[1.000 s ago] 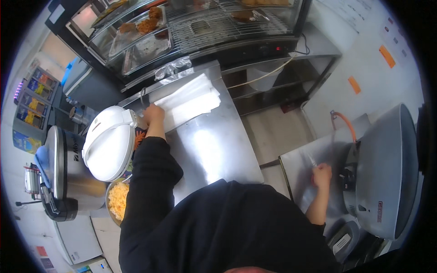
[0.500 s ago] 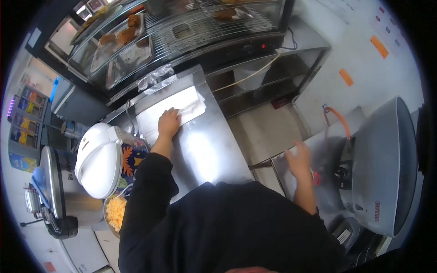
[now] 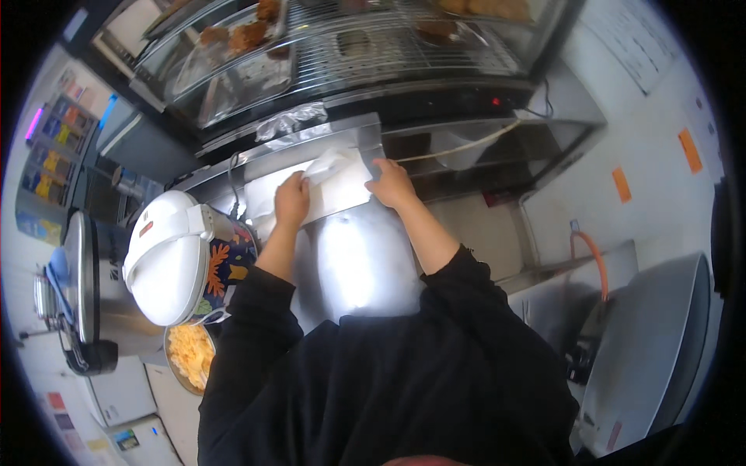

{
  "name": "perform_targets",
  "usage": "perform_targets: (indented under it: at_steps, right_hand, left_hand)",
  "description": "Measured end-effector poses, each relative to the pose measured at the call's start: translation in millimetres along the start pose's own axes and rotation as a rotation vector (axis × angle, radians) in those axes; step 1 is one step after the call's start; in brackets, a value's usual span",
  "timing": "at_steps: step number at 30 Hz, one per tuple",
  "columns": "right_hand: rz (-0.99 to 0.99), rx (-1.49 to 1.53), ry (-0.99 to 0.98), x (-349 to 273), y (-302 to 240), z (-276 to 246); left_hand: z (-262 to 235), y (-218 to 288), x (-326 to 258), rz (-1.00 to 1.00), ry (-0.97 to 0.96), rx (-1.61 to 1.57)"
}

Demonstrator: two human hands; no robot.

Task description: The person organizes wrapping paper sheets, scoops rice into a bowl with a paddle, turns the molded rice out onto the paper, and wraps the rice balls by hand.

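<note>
White paper sheets (image 3: 342,191) lie stacked at the far end of a steel counter (image 3: 388,248), the top one creased and curling up in the middle. My left hand (image 3: 292,202) is closed at the left part of the stack, thumb and fingers pinching the raised sheet. At the right edge of the paper is my right hand (image 3: 392,185), its thumb and fingers apart; whether the fingertips touch the sheet is hard to see. Left of my left forearm stands a white-lidded rice cooker (image 3: 172,256) with a leaf-patterned body.
Ahead is a glass heated display case (image 3: 404,97) with trays of fried food. Crumpled foil (image 3: 291,122) lies before it. A bowl of yellow shredded food (image 3: 190,353) and a large steel pot (image 3: 116,287) are at left. A big grey pan-shaped vessel (image 3: 645,357) stands right, near an orange hose (image 3: 597,260).
My right hand has swung from the right side counter over to the paper's right edge. The left hand now pinches a sheet, which has lifted. The view has shifted.
</note>
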State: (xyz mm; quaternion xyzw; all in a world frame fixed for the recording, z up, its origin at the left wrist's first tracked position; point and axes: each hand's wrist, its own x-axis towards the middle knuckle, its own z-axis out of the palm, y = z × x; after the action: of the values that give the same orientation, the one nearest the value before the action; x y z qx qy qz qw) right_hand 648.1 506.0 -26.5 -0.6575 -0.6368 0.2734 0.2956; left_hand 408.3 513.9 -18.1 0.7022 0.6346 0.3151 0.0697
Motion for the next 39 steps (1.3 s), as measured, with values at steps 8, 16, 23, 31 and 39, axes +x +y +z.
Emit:
perform_targets:
  at_steps: [8, 16, 23, 31, 39]
  right_hand:
    - [-0.148, -0.273, -0.059, 42, -35, 29]
    - [-0.044, 0.374, -0.017, 26, 5, 41]
    - [0.859, 1.151, -0.083, -57, 23, 6]
    - [0.806, 1.153, 0.007, -172, 11, 21]
    - [0.641, 0.987, -0.178, -223, 2, 29]
  left_hand:
    - [11, -22, -40, -0.212, -0.101, -0.168]
    - [-23, 20, -72, -0.008, 0.464, 0.001]
    - [-31, 85, -164, 0.230, 0.087, -0.221]
    - [-48, 92, -170, -1.069, -0.107, -1.472]
    - [-38, 51, -177, -0.646, -0.027, -1.159]
